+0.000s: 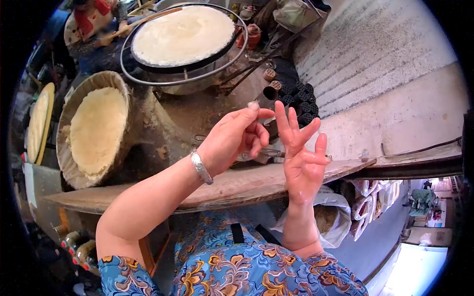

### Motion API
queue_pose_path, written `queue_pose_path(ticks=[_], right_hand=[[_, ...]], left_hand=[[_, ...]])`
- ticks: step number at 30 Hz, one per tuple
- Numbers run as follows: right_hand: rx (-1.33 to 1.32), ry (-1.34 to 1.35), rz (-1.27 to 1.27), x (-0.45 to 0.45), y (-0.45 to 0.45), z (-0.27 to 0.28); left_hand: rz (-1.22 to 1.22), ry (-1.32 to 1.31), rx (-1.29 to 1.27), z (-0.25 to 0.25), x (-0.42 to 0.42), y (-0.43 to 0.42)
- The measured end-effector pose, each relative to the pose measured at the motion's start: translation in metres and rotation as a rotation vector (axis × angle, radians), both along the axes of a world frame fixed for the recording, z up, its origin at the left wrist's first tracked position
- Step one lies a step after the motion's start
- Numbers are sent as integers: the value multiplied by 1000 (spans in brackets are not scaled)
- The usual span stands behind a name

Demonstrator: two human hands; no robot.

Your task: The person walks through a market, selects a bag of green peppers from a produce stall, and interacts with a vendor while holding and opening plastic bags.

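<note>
My left hand (237, 134), with a silver bracelet (201, 167) on its wrist, is raised over the wooden board (242, 185). Its thumb rests against the index finger and the other fingers curl loosely. A small whitish spot shows at the thumb tip; whether it is the nail or a held scrap I cannot tell. Close beside it, my right hand (302, 158) is up with the palm turned to me, fingers spread, skin wet-looking, nothing in it. Beyond both hands, a round griddle (183, 67) carries a large pale flat sheet (185, 34).
A metal ring (232, 61) surrounds the griddle, with a wooden stick (148, 18) across its edge. A lined basket (66, 153) of pale dough-like mass stands left. Black perforated briquettes (301, 96) lie by the wall. Another person (86, 22) is at upper left. Sacks (340, 222) sit lower right.
</note>
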State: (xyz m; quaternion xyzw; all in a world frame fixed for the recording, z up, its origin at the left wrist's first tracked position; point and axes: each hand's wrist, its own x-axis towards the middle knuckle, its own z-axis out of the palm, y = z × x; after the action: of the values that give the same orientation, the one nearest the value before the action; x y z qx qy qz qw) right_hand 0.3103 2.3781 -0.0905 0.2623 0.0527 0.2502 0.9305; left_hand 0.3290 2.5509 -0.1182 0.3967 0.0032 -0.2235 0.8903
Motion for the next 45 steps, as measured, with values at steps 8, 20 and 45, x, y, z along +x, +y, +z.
queue_pose_path(ticks=[8, 20, 45], right_hand=[[100, 25, -32, 1, -1, 0], [-236, -204, -38, 6, -2, 8], [-1525, -2603, -1100, 144, 268, 36]], left_hand=[[-100, -90, 397, 0, -10, -8], [-306, -1258, 1474, -25, -31, -15], [-241, -1130, 1696, 2, -68, 128]])
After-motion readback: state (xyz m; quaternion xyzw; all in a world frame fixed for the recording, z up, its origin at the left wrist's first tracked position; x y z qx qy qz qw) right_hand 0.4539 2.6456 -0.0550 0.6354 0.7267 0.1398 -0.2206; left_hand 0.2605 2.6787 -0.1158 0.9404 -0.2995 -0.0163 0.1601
